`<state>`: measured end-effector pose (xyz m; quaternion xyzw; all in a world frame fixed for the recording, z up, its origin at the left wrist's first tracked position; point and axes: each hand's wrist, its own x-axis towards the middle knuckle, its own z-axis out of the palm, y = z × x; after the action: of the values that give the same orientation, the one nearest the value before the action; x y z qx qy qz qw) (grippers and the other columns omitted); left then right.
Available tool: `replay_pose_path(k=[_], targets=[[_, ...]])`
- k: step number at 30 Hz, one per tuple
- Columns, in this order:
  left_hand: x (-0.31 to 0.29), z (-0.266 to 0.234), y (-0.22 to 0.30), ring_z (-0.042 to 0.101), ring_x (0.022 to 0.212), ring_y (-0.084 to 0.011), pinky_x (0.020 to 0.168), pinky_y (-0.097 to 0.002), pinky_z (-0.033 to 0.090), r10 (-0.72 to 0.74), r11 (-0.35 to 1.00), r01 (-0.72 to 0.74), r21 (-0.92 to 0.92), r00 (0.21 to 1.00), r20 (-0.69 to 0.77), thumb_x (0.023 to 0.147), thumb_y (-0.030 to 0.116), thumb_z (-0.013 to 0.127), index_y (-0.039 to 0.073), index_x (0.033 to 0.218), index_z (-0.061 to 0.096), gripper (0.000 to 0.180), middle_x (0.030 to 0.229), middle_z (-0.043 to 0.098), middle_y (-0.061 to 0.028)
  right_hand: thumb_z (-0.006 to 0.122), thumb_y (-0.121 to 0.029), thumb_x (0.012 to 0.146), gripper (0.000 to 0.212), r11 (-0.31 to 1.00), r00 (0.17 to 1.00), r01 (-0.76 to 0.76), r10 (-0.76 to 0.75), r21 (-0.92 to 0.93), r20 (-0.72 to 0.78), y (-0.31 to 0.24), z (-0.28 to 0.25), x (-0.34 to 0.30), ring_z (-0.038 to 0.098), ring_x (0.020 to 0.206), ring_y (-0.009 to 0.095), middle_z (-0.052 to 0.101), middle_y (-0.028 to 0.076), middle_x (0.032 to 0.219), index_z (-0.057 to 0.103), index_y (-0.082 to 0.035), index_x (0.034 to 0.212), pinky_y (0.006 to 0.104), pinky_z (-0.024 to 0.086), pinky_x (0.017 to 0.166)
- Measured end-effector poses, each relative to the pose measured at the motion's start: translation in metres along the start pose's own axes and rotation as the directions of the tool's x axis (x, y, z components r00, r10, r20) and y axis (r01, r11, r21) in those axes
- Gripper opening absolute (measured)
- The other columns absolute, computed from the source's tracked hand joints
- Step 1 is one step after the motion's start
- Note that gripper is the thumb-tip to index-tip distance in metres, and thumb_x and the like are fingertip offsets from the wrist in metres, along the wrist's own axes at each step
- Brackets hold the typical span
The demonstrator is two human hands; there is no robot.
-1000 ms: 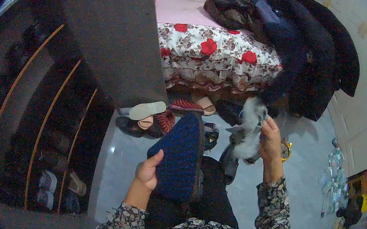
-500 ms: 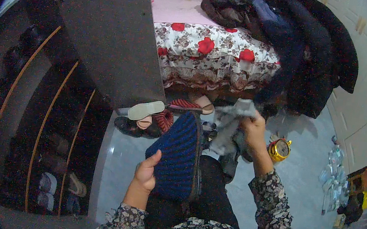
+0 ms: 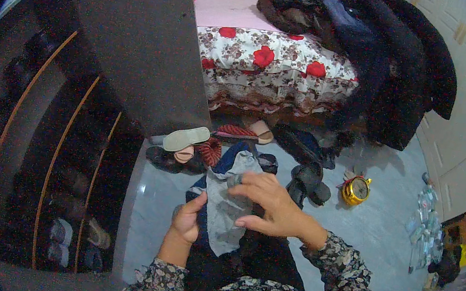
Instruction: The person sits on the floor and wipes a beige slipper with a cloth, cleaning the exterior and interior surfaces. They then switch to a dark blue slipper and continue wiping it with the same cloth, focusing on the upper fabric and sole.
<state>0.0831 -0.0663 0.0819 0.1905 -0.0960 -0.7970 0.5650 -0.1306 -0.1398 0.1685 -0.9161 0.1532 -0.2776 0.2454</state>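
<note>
My left hand [image 3: 185,222] grips the near left side of a dark blue ribbed slipper [image 3: 203,233], thumb on top, above my lap. Over the slipper lies a grey-white cloth [image 3: 217,206] with darker smudges, hiding most of the ribbing. My right hand [image 3: 275,208] reaches over from the right, fingers curved and apart from the thumb. Its fingertips meet the cloth near the middle, while the thumb hovers by the cloth's right edge. A dark ring shows on one finger.
Several shoes lie ahead, including a pale sole-up slipper [image 3: 186,139], a red-striped slipper [image 3: 209,152] and black shoes [image 3: 309,181]. A golden pot [image 3: 355,190] stands to their right. Left is an open shoe cabinet [image 3: 74,194]; a flowered bed [image 3: 281,57] stands beyond; bottles [image 3: 426,229] lie far right.
My right hand has come from the upper right down onto the slipper. The cloth, bunched in that hand before, now lies spread over the slipper. My left hand keeps its grip.
</note>
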Motion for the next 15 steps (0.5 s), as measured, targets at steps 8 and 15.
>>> replay_pose_path(k=[8, 15], targets=[[0.000, 0.001, -0.001, 0.054, 0.111, -0.0259, 0.097, -0.0420, 0.042, 0.053, 0.998, -0.053, 0.041, 0.999, 0.000, 0.092, 0.021, 0.052, 0.002, 0.128, 0.044, 0.041, 0.123, 0.054, -0.0112, 0.062, -0.040, 0.079, 0.062, 0.939, 0.980, -0.182, 0.148, -0.293, -0.136, 0.014, 0.063, 0.011, 0.031, 0.124, 0.045, 0.040, 0.023, 0.123, 0.043, -0.009, 0.129, 0.0554, 0.025, 0.102], [0.002, -0.005, -0.002, 0.053, 0.113, -0.0255, 0.099, -0.0418, 0.040, 0.030, 0.998, -0.029, 0.050, 0.999, -0.017, 0.090, 0.020, 0.054, 0.003, 0.129, 0.043, 0.043, 0.126, 0.053, -0.0106, 0.054, -0.030, 0.086, 0.036, 0.955, 0.968, -0.154, 0.095, -0.252, -0.233, 0.042, 0.065, 0.022, 0.040, 0.120, 0.039, 0.050, 0.017, 0.114, 0.052, -0.010, 0.116, 0.0576, 0.026, 0.101]])
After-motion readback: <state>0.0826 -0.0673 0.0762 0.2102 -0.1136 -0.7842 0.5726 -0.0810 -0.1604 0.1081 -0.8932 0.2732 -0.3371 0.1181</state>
